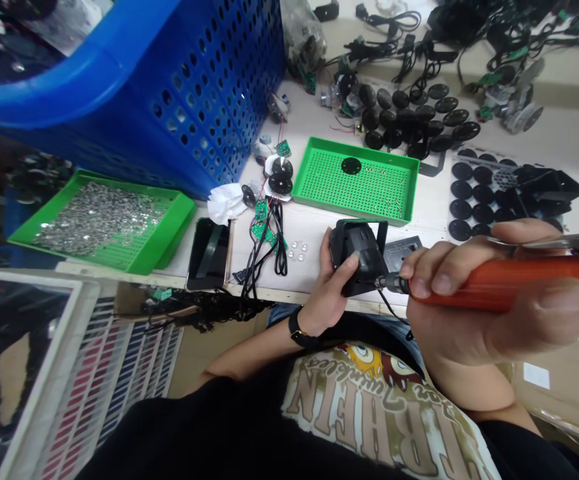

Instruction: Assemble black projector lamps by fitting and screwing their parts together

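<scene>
My left hand grips a black plastic housing at the table's front edge, thumb across its face. Wrapped in my right hand is an orange electric screwdriver. Its metal bit meets the lower right corner of the housing; the exact contact spot is too small to make out. A black cord hangs below that corner. Just behind the bit lies a flat dark rectangular part. Several small clear lenses rest left of my left hand.
A green tray holding screws and a black disc stands behind the housing. Another green tray of metal pieces sits left, beside a phone and a large blue basket. Black discs, circuit boards and cables cover other spots.
</scene>
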Demonstrator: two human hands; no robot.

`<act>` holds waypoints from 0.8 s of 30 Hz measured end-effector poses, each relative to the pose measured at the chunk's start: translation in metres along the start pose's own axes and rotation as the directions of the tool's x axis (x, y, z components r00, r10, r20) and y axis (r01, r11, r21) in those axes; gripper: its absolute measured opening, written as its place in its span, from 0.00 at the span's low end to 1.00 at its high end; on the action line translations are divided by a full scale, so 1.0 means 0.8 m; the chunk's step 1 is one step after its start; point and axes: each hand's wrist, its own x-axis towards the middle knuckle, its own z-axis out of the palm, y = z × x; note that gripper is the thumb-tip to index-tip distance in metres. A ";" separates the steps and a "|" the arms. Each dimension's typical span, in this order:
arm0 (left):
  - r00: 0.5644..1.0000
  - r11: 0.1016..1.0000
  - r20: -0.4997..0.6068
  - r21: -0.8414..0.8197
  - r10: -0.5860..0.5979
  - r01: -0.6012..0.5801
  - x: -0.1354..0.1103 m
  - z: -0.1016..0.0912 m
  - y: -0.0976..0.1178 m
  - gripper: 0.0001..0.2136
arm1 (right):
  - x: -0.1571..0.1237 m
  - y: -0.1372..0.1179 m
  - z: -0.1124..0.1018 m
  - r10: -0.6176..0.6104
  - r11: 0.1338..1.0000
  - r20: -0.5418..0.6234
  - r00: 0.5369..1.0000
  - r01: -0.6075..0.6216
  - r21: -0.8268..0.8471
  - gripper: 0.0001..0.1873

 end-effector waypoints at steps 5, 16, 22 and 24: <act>0.999 1.000 -0.034 0.000 -0.020 0.020 0.001 0.006 0.003 0.47 | 0.002 0.007 0.011 -0.056 0.998 0.082 0.995 0.054 0.020 0.11; 0.998 0.999 -0.016 -0.014 -0.052 0.052 0.010 0.003 0.009 0.42 | 0.020 0.033 0.016 -0.059 0.996 0.302 0.951 0.034 0.086 0.04; 0.997 0.996 -0.035 0.066 -0.065 0.067 0.016 0.002 0.010 0.42 | 0.015 0.045 0.012 -0.093 0.993 0.354 0.931 0.063 0.096 0.03; 0.996 0.994 -0.037 0.066 -0.085 0.087 0.014 0.004 0.014 0.42 | 0.014 0.050 0.013 -0.065 0.996 0.359 0.931 0.037 0.084 0.03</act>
